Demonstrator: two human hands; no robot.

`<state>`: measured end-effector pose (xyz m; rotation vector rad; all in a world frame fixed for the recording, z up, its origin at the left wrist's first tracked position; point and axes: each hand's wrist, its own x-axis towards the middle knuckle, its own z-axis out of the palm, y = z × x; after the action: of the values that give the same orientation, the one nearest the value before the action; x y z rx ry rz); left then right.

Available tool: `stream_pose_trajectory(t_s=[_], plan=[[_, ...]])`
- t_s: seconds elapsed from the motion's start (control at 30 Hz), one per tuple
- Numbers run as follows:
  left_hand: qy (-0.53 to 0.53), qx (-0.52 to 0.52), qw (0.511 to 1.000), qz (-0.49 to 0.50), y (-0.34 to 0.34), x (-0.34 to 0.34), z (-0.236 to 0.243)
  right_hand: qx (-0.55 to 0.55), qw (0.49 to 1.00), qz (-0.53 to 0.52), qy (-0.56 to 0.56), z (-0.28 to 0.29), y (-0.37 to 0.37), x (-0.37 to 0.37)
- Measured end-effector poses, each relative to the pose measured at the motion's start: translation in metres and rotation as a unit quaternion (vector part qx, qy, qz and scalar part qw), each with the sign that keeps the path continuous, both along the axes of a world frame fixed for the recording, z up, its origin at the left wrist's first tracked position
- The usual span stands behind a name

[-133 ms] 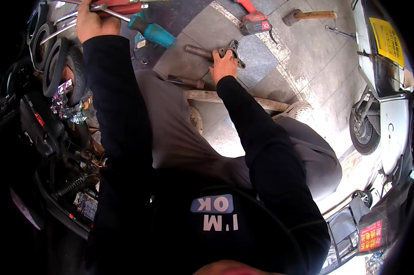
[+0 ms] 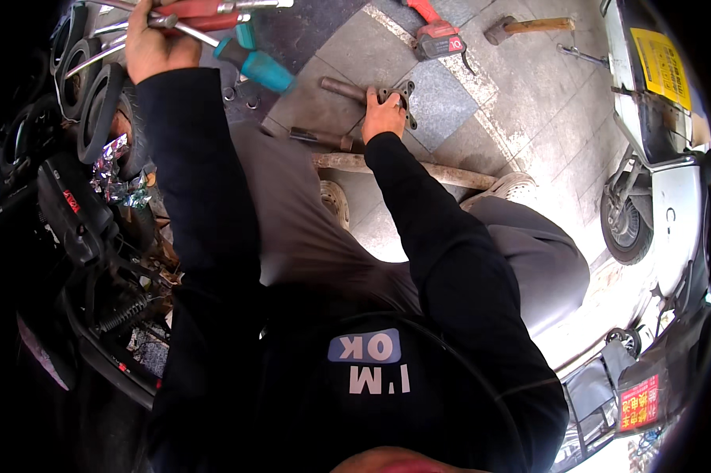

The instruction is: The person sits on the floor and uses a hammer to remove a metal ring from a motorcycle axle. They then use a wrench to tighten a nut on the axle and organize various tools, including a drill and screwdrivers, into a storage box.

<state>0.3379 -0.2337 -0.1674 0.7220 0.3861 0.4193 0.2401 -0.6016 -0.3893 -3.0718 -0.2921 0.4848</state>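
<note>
Near the top left, my left hand (image 2: 158,47) grips several tools, among them a teal-handled screwdriver (image 2: 261,68) with a long shaft and red-handled ones (image 2: 198,8). My right hand (image 2: 385,117) has its fingers over a dark metal flanged part (image 2: 408,94) on the paving, beside a rusty cylindrical bar (image 2: 341,87); whether they are joined is unclear. Another metal cylinder (image 2: 332,140) and a long wooden shaft (image 2: 450,175) lie just below, between my hand and my legs.
A red power tool (image 2: 438,39), a wooden-handled hammer (image 2: 540,25) and a metal tool (image 2: 576,54) lie ahead. Tyres (image 2: 95,110), crumpled foil (image 2: 111,173) and dark scooter parts (image 2: 76,213) crowd the left. A white scooter (image 2: 674,221) stands at the right.
My left hand has shifted slightly down and left with the screwdrivers. My right hand and the flanged part have moved a little, the part turning slightly.
</note>
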Motion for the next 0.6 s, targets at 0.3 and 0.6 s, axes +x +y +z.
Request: stream_pose_trajectory(t_s=[0.3,0.6], plan=[[0.217,0.605,0.726,-0.246,-0.036,-0.040,0.053,0.102,0.984,-0.076,0.121,0.027,-0.011,0.022],[0.232,0.577,0.645,-0.443,-0.083,-0.119,-0.186,0.164,0.970,-0.153,0.092,0.039,-0.024,0.047]])
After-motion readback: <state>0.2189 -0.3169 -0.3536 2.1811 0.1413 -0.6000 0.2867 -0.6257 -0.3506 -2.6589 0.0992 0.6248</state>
